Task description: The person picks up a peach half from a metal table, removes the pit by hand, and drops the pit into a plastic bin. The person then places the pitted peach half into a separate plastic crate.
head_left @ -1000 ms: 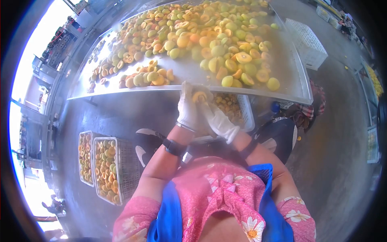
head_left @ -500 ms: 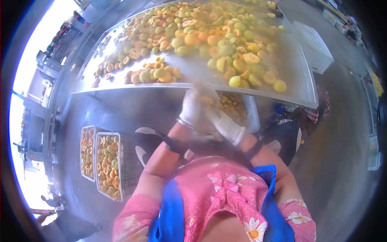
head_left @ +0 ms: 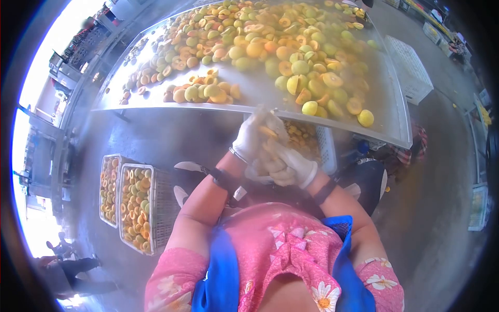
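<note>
Both hands wear white gloves and meet just below the table's near edge, blurred by a smear in the picture. My left hand (head_left: 250, 136) is closed around a piece of orange apricot (head_left: 268, 132). Right beside it, my right hand (head_left: 292, 165) has its fingers curled in against the left; whatever lies in them is hidden. Behind and below the hands, a pale crate (head_left: 326, 148) holds apricot pieces (head_left: 303, 132). On the metal table (head_left: 249, 91) above lies a large heap of whole and halved apricots (head_left: 254, 49), with a smaller row of halves (head_left: 200, 93) near the front edge.
Two plastic crates (head_left: 162, 208) full of apricot halves stand on the floor at the left. A white crate (head_left: 408, 67) is beyond the table's right end. Checked cloth (head_left: 416, 148) shows below the table's right corner. Another person's leg (head_left: 78, 268) appears at lower left.
My right hand has shifted slightly down, its fingers now more visibly curled. An orange piece shows more clearly in my left hand. The view has tilted a little.
</note>
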Motion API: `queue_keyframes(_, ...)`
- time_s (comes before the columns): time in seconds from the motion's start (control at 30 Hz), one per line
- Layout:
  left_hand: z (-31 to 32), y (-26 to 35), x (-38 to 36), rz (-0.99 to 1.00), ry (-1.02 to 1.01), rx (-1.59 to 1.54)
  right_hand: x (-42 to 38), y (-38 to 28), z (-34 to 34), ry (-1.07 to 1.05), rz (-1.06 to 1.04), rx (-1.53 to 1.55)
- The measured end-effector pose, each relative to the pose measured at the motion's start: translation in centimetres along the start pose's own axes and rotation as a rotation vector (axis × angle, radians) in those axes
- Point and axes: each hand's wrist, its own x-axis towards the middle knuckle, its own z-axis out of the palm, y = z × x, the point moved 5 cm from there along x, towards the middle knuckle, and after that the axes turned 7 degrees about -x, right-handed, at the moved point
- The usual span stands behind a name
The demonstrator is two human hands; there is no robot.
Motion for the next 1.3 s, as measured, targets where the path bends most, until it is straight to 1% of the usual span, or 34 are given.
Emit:
queue_keyframes(0.07,-1.0,-1.1,0.8,-0.033,-0.006,-0.065,0.4,0.0,-0.1,-0.091,0.009,0.063)
queue_keyframes(0.1,-1.1,-1.2,0.9,-0.018,0.029,-0.114,0.6,0.0,-0.3,-0.139,0.011,0.090)
queue_keyframes(0.13,-1.3,-1.2,1.1,-0.002,0.065,-0.162,0.8,0.0,-0.8,-0.139,0.012,0.086)
queue_keyframes(0.17,-1.4,-1.2,1.1,0.001,0.065,-0.164,1.0,0.2,-1.1,-0.182,0.031,0.122)
queue_keyframes(0.2,-1.0,-0.8,0.6,-0.009,0.143,-0.170,1.3,0.2,-1.2,-0.226,0.051,0.156)
queue_keyframes(0.23,-0.9,-0.5,0.4,-0.015,0.220,-0.178,1.4,0.2,-1.4,-0.230,0.055,0.149)
queue_keyframes(0.3,-1.5,-0.4,1.0,0.035,0.259,-0.131,1.8,0.3,-1.8,-0.153,-0.004,0.127)
queue_keyframes(0.33,-2.3,-0.1,1.3,0.070,0.300,-0.080,2.1,0.4,-1.8,-0.171,0.006,0.114)
queue_keyframes(0.4,-3.2,1.1,1.8,0.098,0.285,-0.055,2.5,1.3,-2.6,-0.083,0.082,0.282)
queue_keyframes(0.43,-3.1,3.0,2.4,0.233,0.234,-0.191,2.9,0.9,-3.0,-0.113,-0.058,0.078)
queue_keyframes(0.47,-3.2,4.8,2.8,0.365,0.177,-0.329,2.8,1.2,-3.3,-0.120,-0.054,0.075)
queue_keyframes(0.5,-4.6,7.1,3.6,0.421,0.299,-0.233,2.3,1.2,-3.0,-0.080,0.034,0.049)
queue_keyframes(0.53,-6.3,9.5,4.7,0.498,0.323,-0.115,2.0,1.4,-3.0,-0.037,0.122,0.023)
queue_keyframes(0.57,-9.5,12.0,6.0,0.616,0.418,0.168,2.2,2.1,-3.7,-0.028,0.162,0.093)
queue_keyframes(0.6,-8.8,14.1,5.3,0.663,0.396,0.273,2.6,2.9,-4.7,-0.025,0.158,0.086)
queue_keyframes(0.63,-9.3,16.1,5.5,0.751,0.376,0.417,3.3,3.6,-6.0,0.013,0.091,0.014)
queue_keyframes(0.67,-10.4,17.6,6.0,0.753,0.437,0.611,3.7,3.7,-6.6,0.052,0.026,-0.054)
queue_keyframes(0.7,-10.8,19.0,6.1,0.800,0.515,1.031,3.0,2.2,-5.6,0.172,-0.042,-0.359)
queue_keyframes(0.73,-11.1,20.0,6.1,0.828,0.585,1.455,3.1,2.1,-5.5,0.176,-0.044,-0.358)
queue_keyframes(0.8,-13.8,19.6,7.0,0.592,0.383,1.770,3.0,1.7,-5.7,0.204,-0.084,-0.349)
queue_keyframes(0.83,-14.2,19.5,7.1,0.438,0.395,1.750,2.5,1.4,-5.5,0.203,0.027,-0.347)
queue_keyframes(0.87,-14.2,19.7,7.2,0.408,0.397,1.748,2.1,1.0,-5.5,0.214,0.023,-0.342)
queue_keyframes(0.93,-10.9,19.7,6.9,0.521,0.455,2.027,2.0,1.1,-5.9,0.322,0.116,-0.417)
queue_keyframes(0.97,-8.5,19.7,6.9,0.478,0.471,2.101,2.0,1.2,-6.2,0.349,0.145,-0.428)
queue_keyframes(1.0,-7.7,18.9,7.8,0.472,0.465,2.101,2.0,1.3,-6.4,0.353,0.148,-0.423)
queue_keyframes(1.07,-4.9,17.3,9.1,0.725,0.203,1.829,1.9,1.3,-6.6,0.361,0.159,-0.465)
queue_keyframes(1.13,-0.2,14.9,10.3,0.615,0.075,1.686,1.9,1.2,-6.7,0.362,0.152,-0.458)
queue_keyframes(1.2,2.1,12.1,13.8,0.372,0.013,1.721,1.8,1.1,-6.8,0.369,0.137,-0.448)
queue_keyframes(1.27,2.3,9.4,16.8,0.401,-0.016,1.729,1.8,1.1,-6.9,0.359,0.140,-0.444)
queue_keyframes(1.3,1.8,8.1,18.2,0.426,-0.035,1.738,1.8,1.1,-6.9,0.391,0.140,-0.438)
